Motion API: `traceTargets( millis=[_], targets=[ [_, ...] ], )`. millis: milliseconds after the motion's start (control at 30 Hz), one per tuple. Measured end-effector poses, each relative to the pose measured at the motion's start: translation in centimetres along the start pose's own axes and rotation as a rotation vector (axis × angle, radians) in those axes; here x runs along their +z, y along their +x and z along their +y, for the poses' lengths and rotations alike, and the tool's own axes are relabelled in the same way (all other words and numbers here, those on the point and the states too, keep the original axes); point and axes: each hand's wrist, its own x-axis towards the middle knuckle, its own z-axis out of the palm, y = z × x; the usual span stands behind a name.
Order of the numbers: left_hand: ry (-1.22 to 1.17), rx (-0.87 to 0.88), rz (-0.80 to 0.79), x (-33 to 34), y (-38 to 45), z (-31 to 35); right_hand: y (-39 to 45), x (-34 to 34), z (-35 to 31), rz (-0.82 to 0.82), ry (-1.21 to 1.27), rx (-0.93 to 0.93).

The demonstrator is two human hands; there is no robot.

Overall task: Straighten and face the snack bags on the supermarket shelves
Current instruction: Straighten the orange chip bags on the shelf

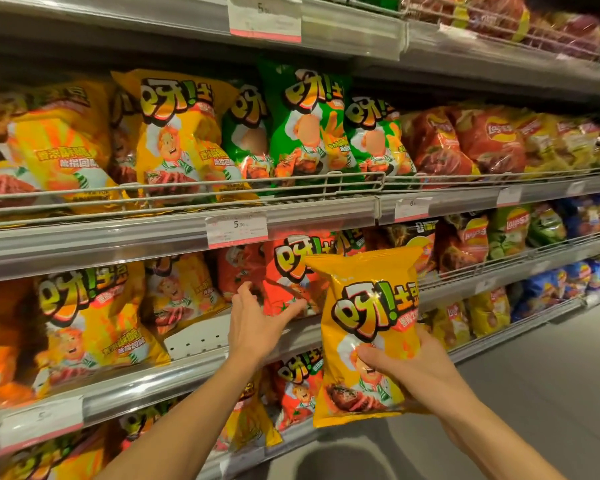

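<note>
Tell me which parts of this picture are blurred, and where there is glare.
Head view: the top right bags and the far left bags are blurred; the shelf rails bow from the wide-angle lens; glare streaks the yellow bags; the held bag is sharp.

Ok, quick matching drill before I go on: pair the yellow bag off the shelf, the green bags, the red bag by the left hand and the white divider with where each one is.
Things:
1. yellow bag
2. green bags
3. red bag
4. white divider

Places:
A. upper shelf, behind the wire rail
B. held in the right hand
C. bare gap left of the left hand
D. at the left hand's fingertips

Pairs: 1-B, 2-A, 3-D, 4-C
</note>
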Motion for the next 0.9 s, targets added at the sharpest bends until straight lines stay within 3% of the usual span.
traceTargets(
  millis=[67,167,233,467,900],
  targets=[
    [0.162,0.134,0.035,-2.1,-1.3,-1.6,-0.5,1.8,-0.4,-0.043,-0.019,-0.002],
    [0.535,0.494,0.170,-6.4,-3.3,-5.5,-0.6,5.3,-1.1,-0.132,-0.056,-0.014],
    [0.688,0.599,0.200,-9.3,-4.8,-8.1,-0.4,7.9,-1.7,-0.202,-0.092,-0.031],
    [1.143,0.505,0.085,-14.4,-8.4,-12.4,3.1,16.6,-3.9,-0.248,-0.187,-0.060],
    [1.131,0.390,0.011,-14.1,-7.7,-12.8,10.6,24.0,-7.6,-0.080,-0.174,-0.183]
  ],
)
